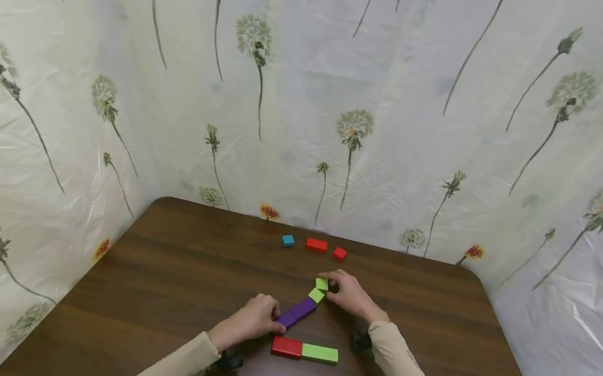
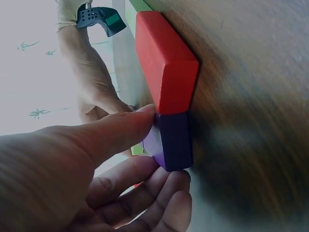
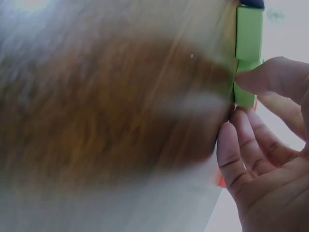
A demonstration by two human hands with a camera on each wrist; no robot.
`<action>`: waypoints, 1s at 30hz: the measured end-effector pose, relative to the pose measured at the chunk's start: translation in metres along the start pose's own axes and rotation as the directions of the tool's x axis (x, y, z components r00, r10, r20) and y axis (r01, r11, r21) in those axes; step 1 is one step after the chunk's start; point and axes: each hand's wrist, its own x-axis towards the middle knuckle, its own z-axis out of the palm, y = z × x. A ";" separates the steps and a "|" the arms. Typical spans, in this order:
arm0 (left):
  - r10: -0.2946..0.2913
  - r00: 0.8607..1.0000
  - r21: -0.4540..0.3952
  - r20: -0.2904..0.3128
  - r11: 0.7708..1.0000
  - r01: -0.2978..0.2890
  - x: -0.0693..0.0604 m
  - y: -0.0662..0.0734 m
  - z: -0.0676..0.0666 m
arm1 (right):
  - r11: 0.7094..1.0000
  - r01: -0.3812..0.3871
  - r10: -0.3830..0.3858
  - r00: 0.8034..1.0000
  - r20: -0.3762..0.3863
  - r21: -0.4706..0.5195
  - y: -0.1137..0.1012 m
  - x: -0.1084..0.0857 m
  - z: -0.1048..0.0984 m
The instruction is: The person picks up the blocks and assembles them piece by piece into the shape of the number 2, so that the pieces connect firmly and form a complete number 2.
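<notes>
Two purple blocks [image 1: 295, 313] lie end to end in a slanting row on the table. My left hand [image 1: 250, 318] pinches the near end of the row; in the left wrist view its thumb and fingers sit on opposite sides of the nearer purple block [image 2: 176, 142]. Beyond the purple pair comes a small light-green block [image 1: 316, 295]. At the far end, my right hand [image 1: 352, 294] pinches a second small light-green block [image 1: 321, 284] between thumb and fingers. This block is set at a different angle, and in the right wrist view it meets the other green block [image 3: 249, 34].
Nearer me, a red block [image 1: 286, 347] and a longer light-green block [image 1: 320, 354] lie end to end. Toward the table's back edge are a blue block [image 1: 287, 240], a red oblong block [image 1: 316, 245] and a small red block [image 1: 340, 253]. A flowered curtain [image 1: 302, 88] hangs behind.
</notes>
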 end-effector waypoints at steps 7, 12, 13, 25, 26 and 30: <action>-0.004 1.000 -0.005 0.004 1.000 0.004 0.000 0.001 -0.001 | 0.998 -0.018 0.018 1.000 0.003 0.052 0.001 -0.003 -0.008; 0.000 1.000 -0.004 0.000 1.000 0.000 0.000 0.001 -0.001 | 0.999 0.021 -0.020 0.999 -0.046 0.029 0.004 -0.003 -0.015; 0.001 1.000 -0.004 0.001 1.000 -0.001 0.000 0.001 -0.001 | 0.999 0.026 -0.024 0.998 -0.051 0.029 0.004 -0.003 -0.016; 0.010 1.000 -0.024 -0.006 1.000 -0.010 -0.001 0.000 0.000 | 0.998 -0.033 0.040 0.991 -0.129 0.055 0.011 0.000 -0.031; 0.009 1.000 -0.027 -0.007 1.000 -0.009 -0.001 0.000 0.001 | 0.997 -0.043 0.052 0.989 -0.138 0.070 0.011 0.000 -0.032; 0.001 1.000 -0.034 -0.003 0.999 -0.001 -0.001 -0.001 0.001 | 0.992 -0.064 0.084 0.979 -0.186 0.108 0.013 0.001 -0.035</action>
